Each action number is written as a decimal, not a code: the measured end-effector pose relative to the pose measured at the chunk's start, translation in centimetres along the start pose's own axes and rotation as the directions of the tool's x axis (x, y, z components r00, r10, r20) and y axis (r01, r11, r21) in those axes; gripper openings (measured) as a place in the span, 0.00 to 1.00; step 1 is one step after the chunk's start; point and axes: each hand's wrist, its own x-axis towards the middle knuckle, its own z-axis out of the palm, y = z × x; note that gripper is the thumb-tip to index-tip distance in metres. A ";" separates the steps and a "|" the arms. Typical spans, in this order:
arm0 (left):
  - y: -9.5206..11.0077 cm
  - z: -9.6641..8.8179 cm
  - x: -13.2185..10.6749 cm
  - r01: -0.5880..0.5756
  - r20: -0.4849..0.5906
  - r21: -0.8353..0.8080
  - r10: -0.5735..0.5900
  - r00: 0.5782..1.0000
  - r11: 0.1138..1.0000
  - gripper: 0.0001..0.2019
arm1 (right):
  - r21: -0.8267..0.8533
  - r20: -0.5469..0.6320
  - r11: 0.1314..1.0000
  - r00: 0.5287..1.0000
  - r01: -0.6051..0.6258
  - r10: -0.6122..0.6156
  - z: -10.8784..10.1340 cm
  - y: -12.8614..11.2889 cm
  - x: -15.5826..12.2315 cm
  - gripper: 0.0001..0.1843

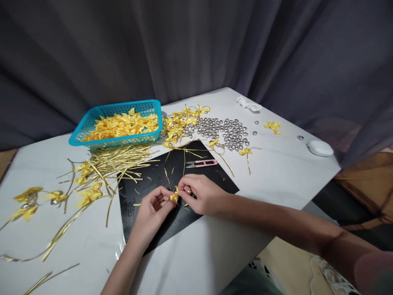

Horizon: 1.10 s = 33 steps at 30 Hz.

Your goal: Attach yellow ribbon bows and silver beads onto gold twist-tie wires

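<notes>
Between my two hands is a small yellow ribbon bow (174,197), held over a black mat (166,233). My left hand (155,207) pinches the bow from the left, thumb and forefinger together. From the right, my right hand (199,194) pinches at the same bow, and a thin gold cord (185,205) curls beside its fingers. My fingers partly cover the bow, so the exact grip on the cord is hidden. Just beyond my right hand lie pink-handled thread snips (202,164) on the mat.
A blue basket (115,142) of yellow bows stands at the back left, with gold cords (123,159) heaped before it. Silver beads (235,133) and bows with cords (181,123) are spread behind the mat. A white computer mouse (320,148) lies near the right edge.
</notes>
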 end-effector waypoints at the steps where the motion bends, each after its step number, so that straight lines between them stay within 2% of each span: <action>1: -0.1 0.0 0.0 0.005 -0.003 -0.002 -0.005 1.000 1.000 0.09 | -0.003 -0.003 1.000 1.000 0.003 -0.003 0.0 0.0 0.0 0.02; 12: -0.4 -0.1 0.2 0.059 -0.040 -0.011 -0.060 0.997 0.998 0.11 | -0.026 0.013 0.999 0.999 0.042 -0.042 0.1 0.2 0.0 0.02; 20: 0.0 -0.1 -0.1 -0.004 -0.025 -0.031 0.003 1.000 1.000 0.12 | -0.039 0.032 0.997 0.997 0.066 -0.065 -0.1 0.2 0.0 0.04; 25: -0.5 0.1 0.1 0.071 -0.061 -0.087 -0.077 0.995 0.994 0.10 | -0.024 0.035 0.998 0.997 0.064 -0.063 -0.2 0.2 0.0 0.03; 33: -1.1 -0.6 0.3 0.131 -0.008 -0.139 -0.134 0.991 0.982 0.08 | 0.018 0.022 0.997 0.997 0.069 -0.069 -0.3 0.1 0.0 0.03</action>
